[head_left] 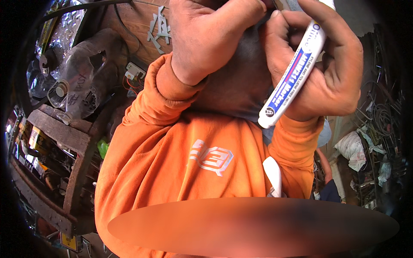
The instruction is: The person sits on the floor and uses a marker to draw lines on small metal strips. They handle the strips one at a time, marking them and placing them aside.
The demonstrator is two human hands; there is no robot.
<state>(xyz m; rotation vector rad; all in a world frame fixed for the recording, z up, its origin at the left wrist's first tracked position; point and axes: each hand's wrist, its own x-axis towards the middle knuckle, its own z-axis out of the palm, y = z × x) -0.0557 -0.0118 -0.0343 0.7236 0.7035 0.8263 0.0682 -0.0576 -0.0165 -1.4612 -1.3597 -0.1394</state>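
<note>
My right hand [327, 69] is closed, with a white marker [292, 77] with a blue label slanting across the fingers and palm. Its rounded white end points down toward my orange sleeve. Close by on the left, my left hand [211, 38] is curled, its thumb stretched toward the right hand at the upper edge. Between the two hands, a greyish flat piece [294, 4] shows only in part. The frame cuts off the left fingertips, so what they grip cannot be made out.
Left of me are a clear plastic jug [79, 81], a rough brown frame [60, 127] and a small white box with wires [135, 71]. Grey cut scraps [161, 30] lie on brown boards. At right are a white sack [350, 150], coiled cables [380, 114] and another person's arm [325, 165].
</note>
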